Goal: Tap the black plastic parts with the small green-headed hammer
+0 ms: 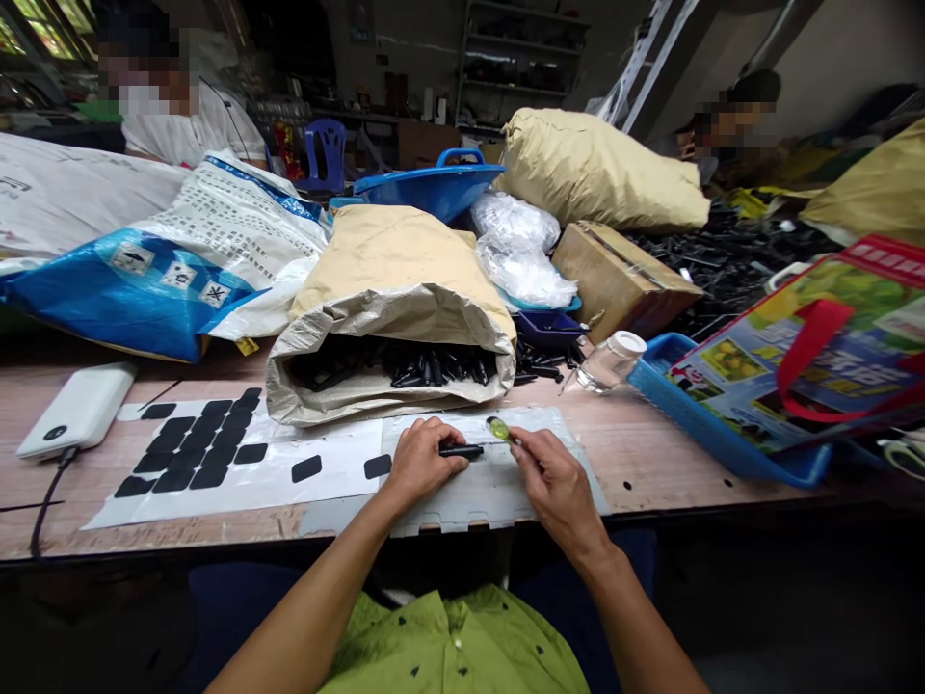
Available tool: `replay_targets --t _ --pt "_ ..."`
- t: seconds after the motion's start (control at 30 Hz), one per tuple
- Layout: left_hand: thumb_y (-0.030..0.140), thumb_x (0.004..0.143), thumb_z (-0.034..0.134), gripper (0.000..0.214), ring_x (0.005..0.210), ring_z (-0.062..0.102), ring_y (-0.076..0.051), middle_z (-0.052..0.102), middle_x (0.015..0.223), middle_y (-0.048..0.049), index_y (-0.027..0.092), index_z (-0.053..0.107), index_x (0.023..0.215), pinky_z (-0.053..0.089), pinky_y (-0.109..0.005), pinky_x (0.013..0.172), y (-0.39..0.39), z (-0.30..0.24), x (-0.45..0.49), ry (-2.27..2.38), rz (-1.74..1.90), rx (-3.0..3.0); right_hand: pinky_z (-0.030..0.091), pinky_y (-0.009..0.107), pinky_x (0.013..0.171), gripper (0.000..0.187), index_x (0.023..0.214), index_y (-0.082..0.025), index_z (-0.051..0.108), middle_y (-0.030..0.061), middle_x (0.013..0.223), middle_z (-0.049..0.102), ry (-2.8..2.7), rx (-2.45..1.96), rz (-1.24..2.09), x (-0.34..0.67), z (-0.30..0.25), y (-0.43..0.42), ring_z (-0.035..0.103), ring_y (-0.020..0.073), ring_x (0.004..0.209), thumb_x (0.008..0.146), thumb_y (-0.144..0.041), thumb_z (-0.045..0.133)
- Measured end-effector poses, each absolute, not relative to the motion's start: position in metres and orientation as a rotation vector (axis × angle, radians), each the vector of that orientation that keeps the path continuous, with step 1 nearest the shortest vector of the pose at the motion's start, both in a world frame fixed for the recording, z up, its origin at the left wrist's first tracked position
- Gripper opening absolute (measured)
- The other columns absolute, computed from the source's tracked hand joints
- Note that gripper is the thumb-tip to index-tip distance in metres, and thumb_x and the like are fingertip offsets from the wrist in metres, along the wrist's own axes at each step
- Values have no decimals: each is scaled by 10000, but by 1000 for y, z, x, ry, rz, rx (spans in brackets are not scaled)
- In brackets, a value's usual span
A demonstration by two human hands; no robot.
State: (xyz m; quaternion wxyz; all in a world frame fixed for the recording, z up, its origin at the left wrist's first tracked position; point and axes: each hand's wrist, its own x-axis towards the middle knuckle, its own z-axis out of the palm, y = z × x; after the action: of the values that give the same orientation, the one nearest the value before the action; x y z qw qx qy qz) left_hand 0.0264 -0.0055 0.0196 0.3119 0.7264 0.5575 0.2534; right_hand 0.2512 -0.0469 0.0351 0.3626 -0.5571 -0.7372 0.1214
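My left hand (420, 459) is closed around a short black plastic stick (462, 450), holding it level over a pale sheet (462, 501) on the wooden table. My right hand (550, 478) pinches a small yellow-green piece (498, 428) close to the stick's right end. Just beyond my hands lies an open brown paper sack (394, 289) on its side, with several black plastic parts (419, 366) in its mouth.
A white sheet with black pads (195, 453) and a white power bank (78, 409) lie left. A blue tray with a printed bag (802, 357), a clear jar (608, 361), a cardboard box (614, 280) and sacks stand right and behind. Two people sit across the table.
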Motion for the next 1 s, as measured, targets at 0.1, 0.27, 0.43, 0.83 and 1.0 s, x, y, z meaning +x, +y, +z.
replay_targets --t 0.1,0.27,0.43,0.83,1.0 --pt "220 715 796 179 981 584 -231 708 923 7 253 759 886 416 -348 845 -4 20 27 1477 666 1886 526 307 849 293 1233 -230 684 63 1014 704 -1926 -1401 358 243 38 -52 674 184 956 1021 -288 490" --pt "223 710 804 187 970 581 -228 708 914 11 261 770 890 408 -345 836 -4 21 28 1491 673 1868 522 317 870 299 1258 -224 673 71 1022 707 -1894 -1370 307 236 40 -58 672 193 974 1021 -259 494" --pt "218 709 799 178 949 581 -223 702 894 11 257 769 881 410 -340 834 -5 22 28 1485 672 1881 530 316 823 315 1272 -230 671 67 978 693 -1994 -1379 285 236 37 -61 669 192 922 1026 -246 475" --pt "266 765 771 115 976 571 -230 693 929 4 261 749 878 408 -344 857 -7 22 26 1472 653 1925 523 303 859 326 1288 -239 657 61 1008 679 -2046 -1326 353 217 38 -60 656 183 944 1027 -229 463" --pt "247 752 766 167 971 572 -226 701 941 9 256 734 915 407 -353 867 -8 21 26 1452 694 1944 508 313 875 299 1254 -233 676 60 1019 696 -1922 -1387 220 239 40 -47 662 187 959 1015 -271 499"
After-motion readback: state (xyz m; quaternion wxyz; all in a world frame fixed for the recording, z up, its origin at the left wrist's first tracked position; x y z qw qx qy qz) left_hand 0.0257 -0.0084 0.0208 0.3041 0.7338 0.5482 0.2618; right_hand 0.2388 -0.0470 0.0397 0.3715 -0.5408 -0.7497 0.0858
